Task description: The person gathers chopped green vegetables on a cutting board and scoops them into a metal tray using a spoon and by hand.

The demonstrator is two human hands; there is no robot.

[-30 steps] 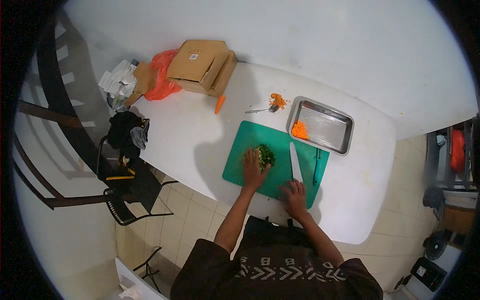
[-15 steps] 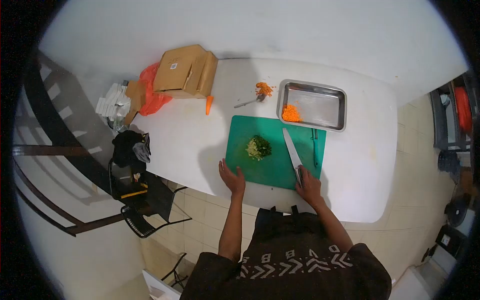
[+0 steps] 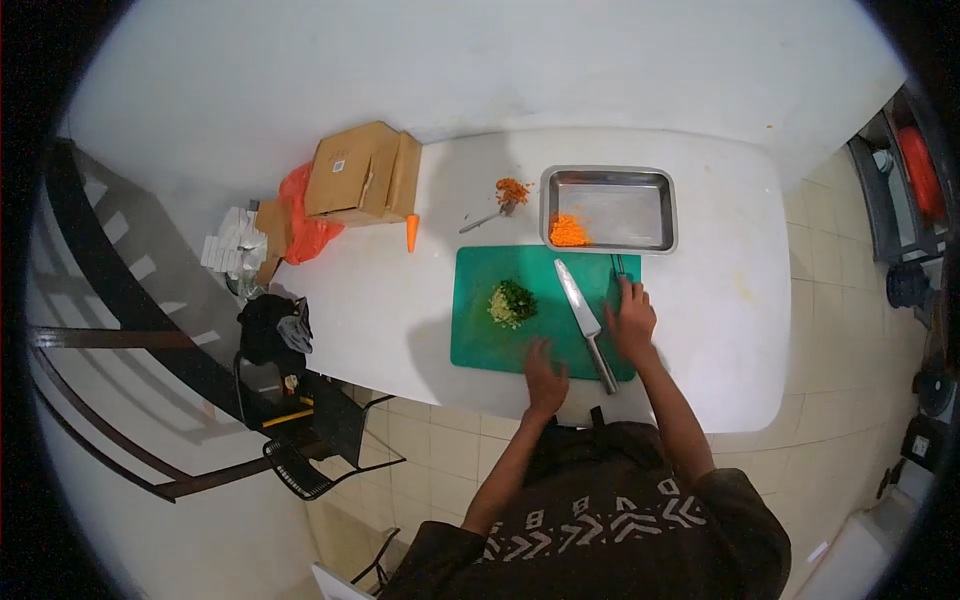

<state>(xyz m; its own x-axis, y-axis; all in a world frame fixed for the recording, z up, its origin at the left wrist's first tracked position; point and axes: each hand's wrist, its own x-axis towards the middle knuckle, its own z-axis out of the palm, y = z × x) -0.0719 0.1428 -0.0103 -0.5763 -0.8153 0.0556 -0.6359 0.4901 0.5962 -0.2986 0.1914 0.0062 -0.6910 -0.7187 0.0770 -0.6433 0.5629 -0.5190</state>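
A knife (image 3: 577, 300) with a metal handle lies on the right part of the green cutting board (image 3: 475, 345), its tip pointing away from me. My right hand (image 3: 632, 322) is over the peeler (image 3: 619, 266) at the board's right edge, fingers stretched forward; the peeler's handle is mostly hidden under it. My left hand (image 3: 546, 382), slightly blurred, is above the board's front edge with its fingers apart and nothing in it. Chopped pale and green pieces (image 3: 513, 303) sit in a pile on the board.
Behind the board, a metal tray (image 3: 660, 243) holds diced carrot (image 3: 569, 231). A spoon (image 3: 484, 221) rests by some orange scraps (image 3: 512, 190). Farther left are a carrot piece (image 3: 411, 233), a cardboard box (image 3: 350, 180) and a red plastic bag (image 3: 312, 238). A black chair (image 3: 300, 470) stands beside the table.
My right hand has let go of the knife, now lying on the board, and moved forward to the peeler. My left hand has moved right, from the board's left edge to its front edge.
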